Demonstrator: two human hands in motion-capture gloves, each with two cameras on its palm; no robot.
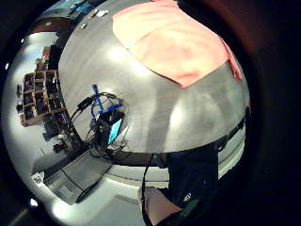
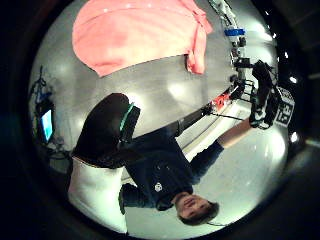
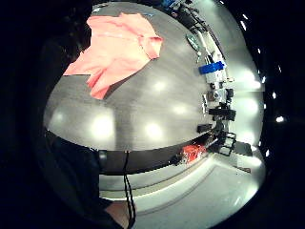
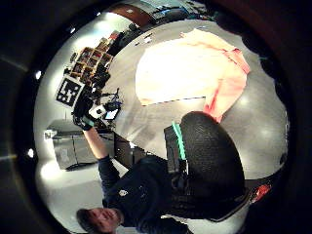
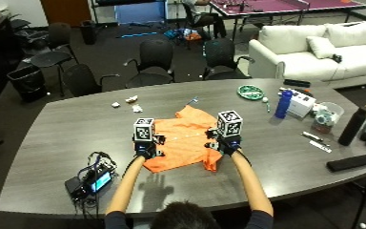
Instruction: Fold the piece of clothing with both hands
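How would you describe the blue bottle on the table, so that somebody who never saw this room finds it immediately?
Start at the grey table and go to its far right part, near the white sofa. The blue bottle stands upright beside a white box. The taller bottle further right is black, so the blue colour sets it apart.

No text, label, brand or number can be read anywhere.

Room evenly lit from overhead, lamp glare mirrored on the table point(image 3: 157, 109), palm views warped and black-rimmed, arm shadows cast softly
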